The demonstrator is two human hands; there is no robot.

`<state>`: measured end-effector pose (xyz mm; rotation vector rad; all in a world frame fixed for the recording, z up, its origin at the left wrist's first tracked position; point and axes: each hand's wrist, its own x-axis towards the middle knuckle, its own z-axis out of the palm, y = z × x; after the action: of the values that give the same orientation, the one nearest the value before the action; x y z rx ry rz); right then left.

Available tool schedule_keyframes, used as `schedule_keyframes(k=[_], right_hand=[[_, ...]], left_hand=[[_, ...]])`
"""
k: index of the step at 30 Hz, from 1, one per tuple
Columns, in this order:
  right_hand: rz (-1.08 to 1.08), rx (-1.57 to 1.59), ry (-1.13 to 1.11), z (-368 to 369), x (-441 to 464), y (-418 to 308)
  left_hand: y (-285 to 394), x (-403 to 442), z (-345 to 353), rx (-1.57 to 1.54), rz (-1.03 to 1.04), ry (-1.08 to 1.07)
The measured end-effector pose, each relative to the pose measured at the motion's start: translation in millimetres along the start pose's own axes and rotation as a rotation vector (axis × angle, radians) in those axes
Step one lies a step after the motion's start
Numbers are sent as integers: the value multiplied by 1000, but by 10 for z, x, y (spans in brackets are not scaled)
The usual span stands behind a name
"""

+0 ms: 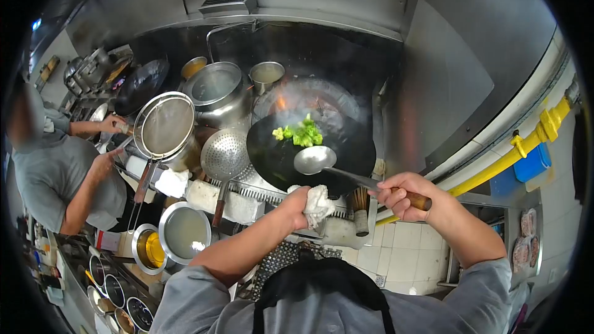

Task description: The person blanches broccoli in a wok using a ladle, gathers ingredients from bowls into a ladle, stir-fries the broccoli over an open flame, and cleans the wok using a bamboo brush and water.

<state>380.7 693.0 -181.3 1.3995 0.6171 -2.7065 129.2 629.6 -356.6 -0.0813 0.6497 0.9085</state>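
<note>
A black wok (272, 161) sits tilted over the burner with bright green vegetables (306, 131) on its far side. At its near rim, my left hand (296, 205) is closed on a folded white cloth (318, 206); whatever part of the wok lies under the cloth is hidden. My right hand (405, 196) is wrapped around the wooden handle of a steel ladle (314, 159). The ladle's bowl hangs over the wok, just on the near side of the vegetables. Flame and steam (291, 102) show behind the wok.
Left of the wok lie a perforated skimmer (224, 154) and a round strainer (166, 127). Pots (215, 83) stand behind. A co-worker (74, 167) works at the far left. Bowls of liquid (184, 233) sit at lower left. A bamboo brush (361, 210) and yellow pipe (516, 148) are to the right.
</note>
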Motion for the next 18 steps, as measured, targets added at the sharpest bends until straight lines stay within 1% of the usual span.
schedule_keyframes(k=[2,3,4,5,6,7,8,10,11,12,14,15,16,18], right_hand=[[22,437,-49,73,89,-20],[-23,441,-65,93,147,-14],[-23,447,-68,125,203,13],[-37,531,-74,160,254,18],[-49,614,-80,197,296,8],[-54,613,-86,238,343,-33],[-83,556,-92,276,404,-101],[-115,462,-95,321,580,-128],[-130,404,-73,305,766,-153],[-124,404,-76,244,933,-135],[-252,359,-13,141,1116,-87],[-284,161,-58,121,1025,48],[-243,194,-113,56,1033,168],[-347,133,-84,-32,984,378]], left_hand=[[-34,179,-233,69,42,135],[-145,295,-467,106,126,121],[-337,562,-985,129,230,96],[-509,462,-1002,188,266,242],[-638,383,-1078,276,230,351],[-783,345,-1323,291,216,312],[-888,318,-1568,421,239,333],[-797,-21,-1140,257,293,295],[-641,-150,-807,207,240,341],[-474,-241,-577,125,190,274],[-247,-91,-718,51,131,78],[-228,-86,-674,57,157,130],[-236,-100,-630,60,161,120],[-220,-269,-428,124,178,253]])
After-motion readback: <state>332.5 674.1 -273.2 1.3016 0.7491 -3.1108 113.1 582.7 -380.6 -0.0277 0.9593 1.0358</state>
